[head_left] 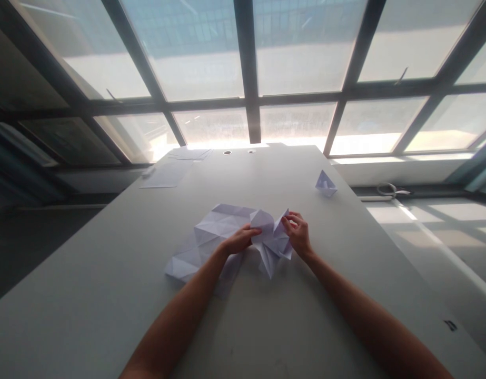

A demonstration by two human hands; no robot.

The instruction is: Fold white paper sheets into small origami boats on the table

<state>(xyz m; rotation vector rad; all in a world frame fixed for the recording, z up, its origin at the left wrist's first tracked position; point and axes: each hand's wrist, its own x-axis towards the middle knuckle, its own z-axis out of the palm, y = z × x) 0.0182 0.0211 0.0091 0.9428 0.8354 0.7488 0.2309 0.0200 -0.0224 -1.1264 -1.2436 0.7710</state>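
Note:
A partly folded sheet of white paper [268,239] is held between my two hands above the table, its flaps sticking out at several angles. My left hand [241,239] is closed on its left side, thumb on top. On the right, my right hand [297,231] pinches an upright corner of the same paper between thumb and fingers. Beneath and left of my left hand lies a creased white sheet [217,226], opened out and marked with triangular fold lines. My left forearm covers part of it.
A small folded paper boat [326,184] stands at the table's right side. Flat white sheets [166,173] lie at the far left of the white table [108,273]. Two round holes [227,152] are near its far edge, before large windows. A small dark object [450,325] lies at lower right.

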